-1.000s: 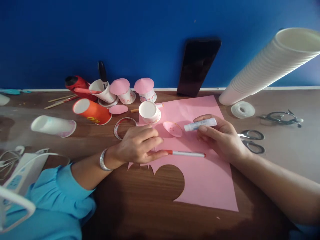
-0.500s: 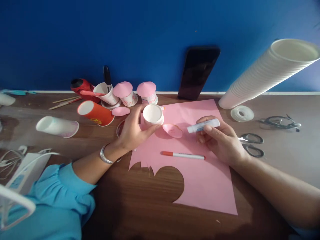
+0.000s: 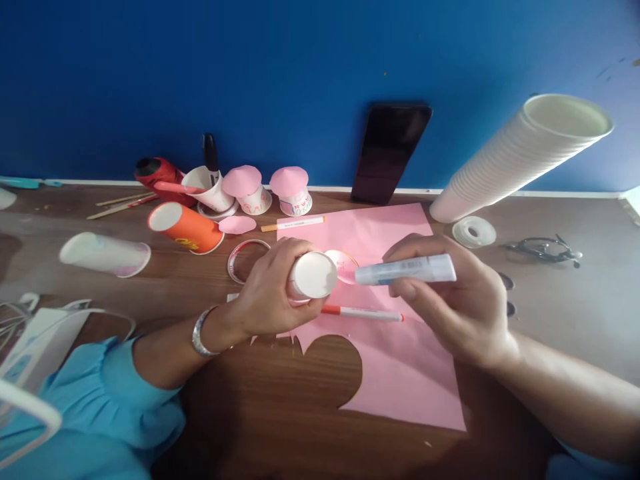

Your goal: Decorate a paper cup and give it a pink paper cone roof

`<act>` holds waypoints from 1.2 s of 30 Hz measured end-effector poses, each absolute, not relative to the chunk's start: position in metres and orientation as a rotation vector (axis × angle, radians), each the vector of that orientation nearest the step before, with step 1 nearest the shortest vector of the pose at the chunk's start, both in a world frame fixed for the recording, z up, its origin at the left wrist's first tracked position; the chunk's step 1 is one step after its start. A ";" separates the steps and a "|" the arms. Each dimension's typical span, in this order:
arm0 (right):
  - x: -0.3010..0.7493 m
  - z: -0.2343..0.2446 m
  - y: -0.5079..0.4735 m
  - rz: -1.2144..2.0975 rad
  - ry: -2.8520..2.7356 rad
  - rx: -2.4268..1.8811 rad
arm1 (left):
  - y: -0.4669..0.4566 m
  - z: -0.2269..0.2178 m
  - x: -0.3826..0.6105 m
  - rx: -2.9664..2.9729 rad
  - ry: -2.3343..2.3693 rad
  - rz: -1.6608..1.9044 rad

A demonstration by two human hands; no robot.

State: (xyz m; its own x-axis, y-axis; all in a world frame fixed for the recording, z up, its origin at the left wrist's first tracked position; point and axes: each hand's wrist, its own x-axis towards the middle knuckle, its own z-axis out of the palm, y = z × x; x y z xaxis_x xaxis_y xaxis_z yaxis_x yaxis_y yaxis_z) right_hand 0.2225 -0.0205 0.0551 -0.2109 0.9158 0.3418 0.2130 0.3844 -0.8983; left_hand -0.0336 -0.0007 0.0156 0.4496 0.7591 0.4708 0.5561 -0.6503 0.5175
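Observation:
My left hand (image 3: 267, 290) is wrapped around a small white paper cup (image 3: 315, 275), tilted so that its flat white end faces me. In my right hand (image 3: 457, 300), a whitish glue stick (image 3: 407, 269) is pinched between thumb and fingers, its narrower end pointing left at the cup. Between the two hands, a pink paper cone (image 3: 347, 267) lies partly hidden behind the cup and the glue stick. Under everything spreads a pink paper sheet (image 3: 405, 360) with a rounded cut-out, and a red-capped marker (image 3: 370, 313) rests on it.
At the back stand two small cups with pink cone roofs (image 3: 242, 180), near an orange cup (image 3: 185, 227) and a pen cup (image 3: 213, 193). A phone (image 3: 390, 153) leans on the wall. Tall stacked cups (image 3: 515, 160) lean at right, by a tape roll (image 3: 474, 232) and partly covered scissors (image 3: 510, 308).
My left hand has brought the cup nearer and tipped it, uncovering an orange marker behind. My right hand has come closer with the glue stick and now covers most of the scissors.

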 end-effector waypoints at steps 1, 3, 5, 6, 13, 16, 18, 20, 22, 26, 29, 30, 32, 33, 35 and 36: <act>0.218 0.058 -0.019 0.912 -1.695 -1.003 | 0.001 0.014 -0.036 2.439 1.144 1.016; 0.209 0.060 -0.014 0.984 -1.658 -0.990 | 0.003 0.012 -0.039 2.475 1.135 1.067; 0.202 0.055 -0.005 1.199 -1.494 -0.950 | 0.004 0.011 -0.041 2.480 1.116 1.097; 0.199 0.050 -0.001 1.350 -1.373 -0.907 | 0.005 0.010 -0.042 2.474 1.108 1.105; 0.200 0.025 0.011 1.826 -0.917 -0.827 | 0.007 0.009 -0.041 2.416 1.148 1.053; 0.201 0.027 0.011 1.867 -0.922 -0.827 | 0.006 0.007 -0.041 2.428 1.175 1.022; 0.201 0.028 0.011 1.870 -0.943 -0.835 | 0.005 0.006 -0.041 2.436 1.183 1.008; 0.200 0.027 0.012 1.849 -0.947 -0.855 | 0.005 0.005 -0.042 2.437 1.193 0.988; 0.200 0.025 0.013 1.831 -0.926 -0.869 | 0.005 0.004 -0.042 2.433 1.204 0.959; 0.200 0.021 0.013 1.843 -0.924 -0.831 | 0.005 0.004 -0.041 2.417 1.205 0.935; 0.199 0.018 0.011 1.786 -0.953 -0.819 | 0.006 0.004 -0.041 2.426 1.194 0.946; 0.199 0.018 0.010 1.758 -0.962 -0.832 | 0.006 0.004 -0.041 2.426 1.195 0.945; 0.200 0.016 0.008 1.706 -0.984 -0.862 | 0.006 0.004 -0.041 2.415 1.202 0.934; 0.200 0.015 0.008 1.684 -0.998 -0.870 | 0.006 0.004 -0.041 2.405 1.207 0.928; 0.200 0.014 0.007 1.658 -1.022 -0.864 | 0.007 0.004 -0.041 2.383 1.206 0.924; 0.201 0.013 0.008 1.659 -1.024 -0.855 | 0.007 0.004 -0.040 2.372 1.196 0.926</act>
State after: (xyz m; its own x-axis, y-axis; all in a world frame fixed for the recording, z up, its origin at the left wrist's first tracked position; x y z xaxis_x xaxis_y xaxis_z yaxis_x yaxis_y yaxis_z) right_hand 0.2005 0.0076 0.0133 -0.2828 0.9566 -0.0706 -0.3655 -0.1755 -0.9141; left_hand -0.0404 0.0075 0.0041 0.4374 0.8039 0.4030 0.5918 -0.5948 0.5441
